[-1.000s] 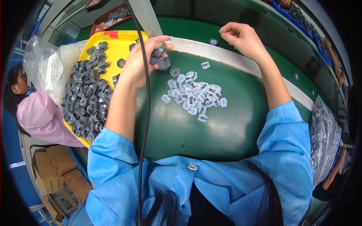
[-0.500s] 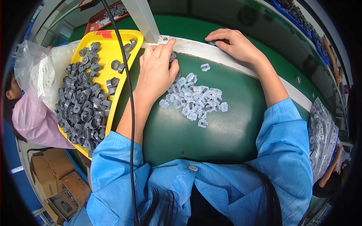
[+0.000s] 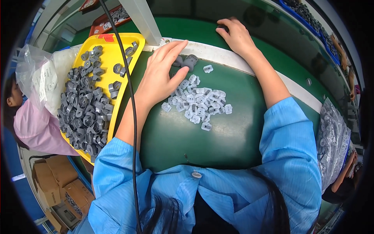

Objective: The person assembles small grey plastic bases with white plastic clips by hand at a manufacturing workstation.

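Note:
My left hand (image 3: 159,76) rests on the green work surface (image 3: 163,140), fingers stretched out and thumb apart. Dark grey plastic parts (image 3: 189,62) lie by its thumb and index finger, partly covered by the hand. Just right of that hand spreads a loose pile of small translucent clear plastic pieces (image 3: 200,100); one piece (image 3: 208,69) lies by itself above the pile. Beyond the white rail, my right hand (image 3: 237,39) reaches over the far green strip. Its thumb and fingers close round a small dark grey part (image 3: 223,28), mostly hidden.
A yellow tray (image 3: 136,39) heaped with grey ring-shaped parts (image 3: 83,113) stands at left, crossed by a black cable (image 3: 134,128). A metal post (image 3: 142,19) rises from the white rail (image 3: 222,58). Plastic bags flank both sides. A person in pink (image 3: 41,123) sits at left.
My right hand has moved from the white rail farther away, over the far green strip. Grey parts by my left hand show more now, as its thumb and fingers have spread wider.

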`<state>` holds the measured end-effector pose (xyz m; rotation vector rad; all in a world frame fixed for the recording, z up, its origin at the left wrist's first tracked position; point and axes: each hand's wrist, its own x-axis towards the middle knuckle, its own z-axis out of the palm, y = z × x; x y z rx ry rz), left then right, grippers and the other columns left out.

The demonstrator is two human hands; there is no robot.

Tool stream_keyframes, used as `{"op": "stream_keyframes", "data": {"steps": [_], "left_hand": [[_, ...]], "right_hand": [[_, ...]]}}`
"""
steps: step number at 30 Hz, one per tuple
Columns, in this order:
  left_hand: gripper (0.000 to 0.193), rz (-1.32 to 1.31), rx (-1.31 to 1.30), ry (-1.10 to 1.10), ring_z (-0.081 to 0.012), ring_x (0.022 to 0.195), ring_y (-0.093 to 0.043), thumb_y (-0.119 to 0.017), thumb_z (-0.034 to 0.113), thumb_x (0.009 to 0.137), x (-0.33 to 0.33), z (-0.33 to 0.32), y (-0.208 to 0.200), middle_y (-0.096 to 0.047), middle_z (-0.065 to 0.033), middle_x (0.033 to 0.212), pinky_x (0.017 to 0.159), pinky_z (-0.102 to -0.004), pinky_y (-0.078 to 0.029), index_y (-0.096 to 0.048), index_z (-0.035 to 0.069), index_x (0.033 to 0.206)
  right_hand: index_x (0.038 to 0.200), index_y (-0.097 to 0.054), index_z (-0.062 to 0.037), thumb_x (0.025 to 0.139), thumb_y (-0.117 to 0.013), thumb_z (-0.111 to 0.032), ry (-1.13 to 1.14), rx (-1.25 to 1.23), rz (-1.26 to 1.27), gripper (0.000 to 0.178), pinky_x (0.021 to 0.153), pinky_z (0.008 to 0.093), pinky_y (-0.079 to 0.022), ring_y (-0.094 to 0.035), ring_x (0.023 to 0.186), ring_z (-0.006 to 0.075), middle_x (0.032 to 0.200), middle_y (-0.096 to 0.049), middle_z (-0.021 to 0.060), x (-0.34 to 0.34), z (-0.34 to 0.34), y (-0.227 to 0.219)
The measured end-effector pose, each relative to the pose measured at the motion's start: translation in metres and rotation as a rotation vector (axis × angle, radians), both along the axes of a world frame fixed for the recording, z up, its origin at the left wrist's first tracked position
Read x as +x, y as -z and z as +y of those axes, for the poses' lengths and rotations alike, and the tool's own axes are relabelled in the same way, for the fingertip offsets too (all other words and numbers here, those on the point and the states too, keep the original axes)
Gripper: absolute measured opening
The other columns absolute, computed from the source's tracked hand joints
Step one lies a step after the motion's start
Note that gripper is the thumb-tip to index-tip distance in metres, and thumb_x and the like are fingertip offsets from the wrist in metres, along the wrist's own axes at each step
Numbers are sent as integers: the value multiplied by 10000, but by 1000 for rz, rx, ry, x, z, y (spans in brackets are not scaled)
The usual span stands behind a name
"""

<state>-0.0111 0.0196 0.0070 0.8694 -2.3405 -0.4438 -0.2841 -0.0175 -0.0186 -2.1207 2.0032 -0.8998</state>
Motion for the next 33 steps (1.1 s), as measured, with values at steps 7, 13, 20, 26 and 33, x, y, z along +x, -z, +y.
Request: {"op": "stream_keyframes", "data": {"steps": [7, 13, 20, 26, 33], "left_hand": [[534, -44, 17, 3, -300, 1067, -527, -672, 199, 772, -25, -6, 7, -582, -133, 1103, 939, -382, -409, -507, 55, 1259], [327, 5, 60, -167, -263, 785, -594, -684, 179, 773, -36, -11, 10, -590, -92, 897, 712, -358, -486, -604, 25, 1050], [191, 104, 121, -112, -272, 686, -598, -686, 146, 733, -31, -6, 9, -607, -107, 838, 622, -364, -483, -552, 11, 727], [196, 213, 163, -274, -222, 549, -579, -739, 115, 703, -20, 3, 1, -617, -109, 690, 533, -331, -473, -601, 6, 790], [278, 254, 82, -194, -146, 525, -503, -761, 85, 690, -19, 2, 8, -593, -68, 690, 507, -288, -452, -638, 9, 927]], "right_hand": [[878, -647, -33, 787, -653, -181, -87, 90, -219, 174, 640, 316, -488, -607, 669, 202, 706, -609, 82, 20, 47, -42], [677, -565, -10, 710, -759, -242, -267, 295, -155, 304, 570, 354, -482, -606, 598, 268, 637, -610, 132, 51, 80, -48], [758, -607, 11, 728, -752, -189, -275, 292, -97, 248, 538, 301, -468, -569, 554, 165, 599, -587, 82, 53, 78, -44], [837, -685, -7, 823, -668, -146, -190, 437, -479, 141, 576, 254, -509, -629, 643, 123, 693, -660, 77, 57, 70, -59], [914, -665, 6, 861, -665, -158, -394, 545, -1181, 171, 607, 186, -518, -614, 671, 84, 795, -660, 73, 70, 51, -39]]}}
